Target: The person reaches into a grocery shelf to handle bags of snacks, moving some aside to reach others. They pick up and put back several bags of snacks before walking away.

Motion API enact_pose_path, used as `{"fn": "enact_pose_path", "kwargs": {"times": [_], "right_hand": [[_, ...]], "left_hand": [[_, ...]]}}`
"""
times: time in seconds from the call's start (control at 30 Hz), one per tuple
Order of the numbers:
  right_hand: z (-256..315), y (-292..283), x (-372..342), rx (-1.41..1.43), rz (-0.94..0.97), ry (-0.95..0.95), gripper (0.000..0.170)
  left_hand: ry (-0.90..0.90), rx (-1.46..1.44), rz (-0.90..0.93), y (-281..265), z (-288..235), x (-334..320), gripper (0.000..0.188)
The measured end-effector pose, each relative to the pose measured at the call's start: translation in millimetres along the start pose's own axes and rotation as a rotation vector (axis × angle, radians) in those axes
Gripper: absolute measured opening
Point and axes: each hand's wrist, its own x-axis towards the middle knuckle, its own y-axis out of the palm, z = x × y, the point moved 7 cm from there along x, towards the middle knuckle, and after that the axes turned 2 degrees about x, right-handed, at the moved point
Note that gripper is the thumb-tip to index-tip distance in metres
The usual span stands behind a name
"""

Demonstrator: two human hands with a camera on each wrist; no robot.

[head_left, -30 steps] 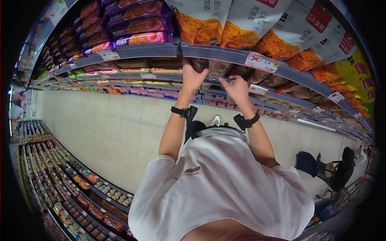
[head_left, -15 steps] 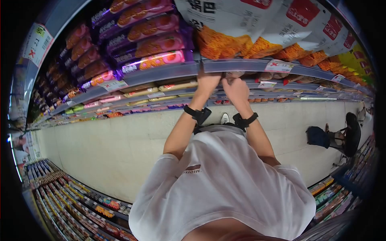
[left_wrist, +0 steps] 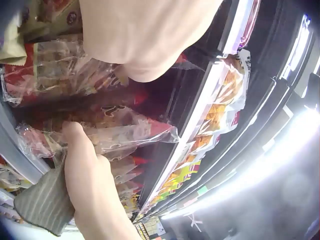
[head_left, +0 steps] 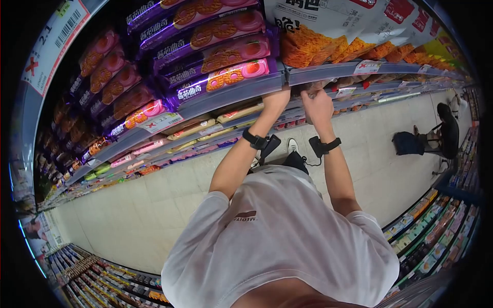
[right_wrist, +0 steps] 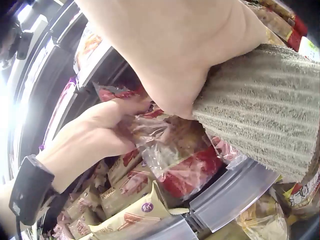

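In the right wrist view, my left hand point(right_wrist: 102, 130) has its fingers and thumb on a clear bag with red ends point(right_wrist: 175, 155), at the shelf edge. My right hand point(right_wrist: 175, 45) holds a grey ribbed cloth point(right_wrist: 260, 105), which hangs beside that bag. The left wrist view shows my right hand point(left_wrist: 92, 175) low, with its thumb near another clear bag point(left_wrist: 120, 130) and the cloth point(left_wrist: 47, 200) below; my left hand point(left_wrist: 145, 35) is above, its fingertips hidden. In the head view, both hands, left point(head_left: 277, 101) and right point(head_left: 319, 107), reach under the upper shelf edge.
Purple cookie packs point(head_left: 226, 54) and large white snack bags point(head_left: 328, 31) stand on the upper shelf point(head_left: 236, 97). Beige packs point(right_wrist: 135, 212) lie beside the clear bags. Farther off to the right are a person in dark clothing point(head_left: 447, 128) and a dark blue bag point(head_left: 408, 143).
The head view has shifted, so the purple packs look larger and nearer. My hands, apart a second ago, are closer together and farther right in the view.
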Motion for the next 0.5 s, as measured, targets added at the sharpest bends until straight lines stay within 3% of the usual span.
{"fn": "enact_pose_path", "kwargs": {"times": [0.13,0.23,0.37,0.43,0.5], "right_hand": [[6,4,-3,0.042,0.013,0.021,0.053],[10,14,-8,0.058,0.017,0.029,0.052],[14,16,-12,0.128,0.02,0.034,0.053],[7,18,-12,0.167,-0.002,0.012,0.056],[-7,27,-9,0.185,0.013,0.002,0.057]], "left_hand": [[-0.024,-0.277,0.033,-40,-28,-10,0.024],[0.096,-0.274,0.074,-39,-24,-7,0.024],[0.036,-0.519,0.132,-36,-13,-10,0.029],[0.062,-0.05,0.176,-66,-25,-25,0.059],[0.126,0.093,0.147,-88,-11,-53,0.066]]}}
